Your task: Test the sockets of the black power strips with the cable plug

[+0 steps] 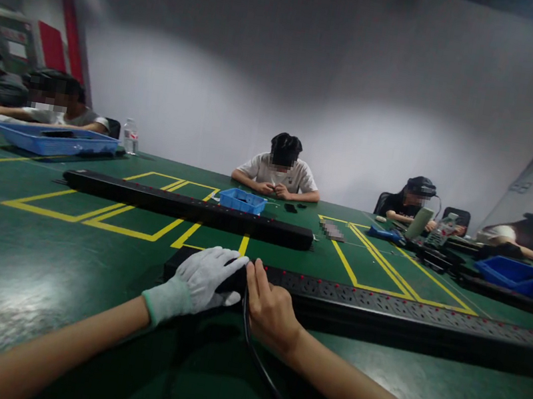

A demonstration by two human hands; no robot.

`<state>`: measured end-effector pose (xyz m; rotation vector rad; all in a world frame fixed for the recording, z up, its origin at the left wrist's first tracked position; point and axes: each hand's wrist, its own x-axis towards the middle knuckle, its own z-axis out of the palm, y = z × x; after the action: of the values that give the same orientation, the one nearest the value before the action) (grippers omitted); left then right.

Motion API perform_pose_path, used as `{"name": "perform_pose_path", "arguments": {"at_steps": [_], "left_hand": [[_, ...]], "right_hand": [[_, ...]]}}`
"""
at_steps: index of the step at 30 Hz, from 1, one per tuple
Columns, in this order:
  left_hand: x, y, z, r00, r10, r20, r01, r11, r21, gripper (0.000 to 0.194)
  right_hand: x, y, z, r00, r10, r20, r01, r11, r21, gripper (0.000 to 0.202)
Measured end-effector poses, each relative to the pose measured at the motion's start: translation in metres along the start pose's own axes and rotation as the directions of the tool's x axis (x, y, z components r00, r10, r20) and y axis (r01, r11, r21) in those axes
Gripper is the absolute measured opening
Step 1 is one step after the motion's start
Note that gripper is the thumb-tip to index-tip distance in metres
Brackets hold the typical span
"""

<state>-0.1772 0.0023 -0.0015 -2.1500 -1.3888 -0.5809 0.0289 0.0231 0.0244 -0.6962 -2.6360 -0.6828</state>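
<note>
A long black power strip (379, 318) with a row of sockets and small red marks lies across the green table in front of me. My left hand (203, 280), in a white glove with a mint cuff, grips the strip near its left end, fingers over the top and thumb on the near side. Bare and beside it, my right hand (273, 312) closes its fingers on a black cable (263, 376) against the strip's socket face. The cable hangs down toward me. Its upper end is hidden by my fingers.
Another black power strip (184, 207) lies farther back on the table (96, 280), which bears yellow tape outlines. Blue trays stand at the left (60, 145), centre (242, 201) and right (531, 283). A water bottle (131, 136) stands back left. Several people sit around the table.
</note>
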Motion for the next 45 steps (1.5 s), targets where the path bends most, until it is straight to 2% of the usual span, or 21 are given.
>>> {"name": "perform_pose_path", "arguments": {"at_steps": [3,5,9,13,16,25,45], "left_hand": [[-0.004,0.015,0.014,0.990,0.004,-0.144,0.001,0.999,0.040,0.064],[-0.006,0.023,0.020,0.981,-0.023,-0.191,0.035,0.997,0.064,0.065],[-0.005,0.028,0.024,0.978,-0.022,-0.207,0.033,0.998,0.048,0.069],[-0.004,0.027,0.024,0.977,0.017,-0.211,-0.022,1.000,-0.022,0.069],[-0.004,0.026,0.025,0.979,0.004,-0.205,-0.013,0.999,-0.045,0.068],[-0.005,0.027,0.025,0.983,-0.002,-0.185,-0.002,1.000,-0.022,0.069],[-0.005,0.028,0.021,0.975,0.043,-0.217,-0.039,0.999,0.021,0.070]], "right_hand": [[-0.003,-0.001,0.004,0.998,0.045,-0.040,-0.041,0.995,0.094,0.058],[-0.005,-0.002,0.009,0.991,0.110,-0.077,-0.091,0.973,0.212,0.058],[-0.007,-0.003,0.016,0.976,0.195,-0.094,-0.144,0.910,0.388,0.062],[-0.006,-0.004,0.017,0.975,0.205,-0.085,-0.147,0.885,0.442,0.062],[-0.006,-0.005,0.017,0.975,0.208,-0.076,-0.147,0.864,0.482,0.063],[-0.008,-0.005,0.019,0.978,0.208,-0.015,-0.172,0.845,0.506,0.067],[-0.008,-0.005,0.018,0.974,0.225,0.004,-0.196,0.840,0.506,0.067]]}}
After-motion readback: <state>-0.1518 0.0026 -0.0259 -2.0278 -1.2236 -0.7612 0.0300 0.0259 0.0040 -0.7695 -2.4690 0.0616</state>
